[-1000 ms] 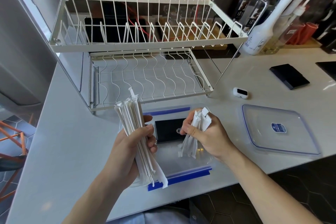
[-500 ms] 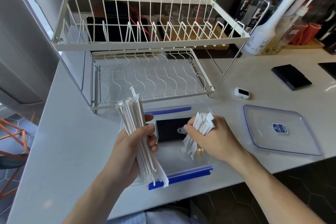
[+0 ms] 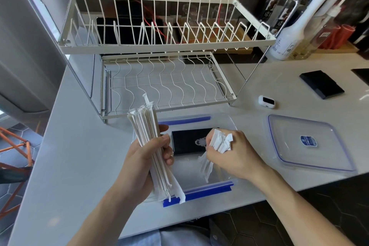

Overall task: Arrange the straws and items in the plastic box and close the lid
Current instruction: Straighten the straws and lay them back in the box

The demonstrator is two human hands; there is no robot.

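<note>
My left hand (image 3: 143,162) grips a thick bundle of long white paper-wrapped straws (image 3: 151,146), fingers (image 3: 159,140) curled round its middle. Bundle's long axis runs near-upright, top tilted away from me, bottom ends hanging over the near left corner of the clear plastic box with blue clips (image 3: 209,190). My right hand (image 3: 235,158) is closed round a smaller bunch of short white wrapped straws (image 3: 219,142), tops fanning out above the knuckles, lower ends pointing down into the box. Right hand sits directly over the box interior, so it's the nearer one to drop its load; I judge that goes first, laid flat along the box's length. A flat black rectangular item (image 3: 185,142) already lies in the far part of the box. The clear rectangular lid with blue seal (image 3: 309,146) lies flat on the white tabletop (image 3: 75,156), right of the box, apart from it. White wire dish rack (image 3: 159,46) stands behind.
</note>
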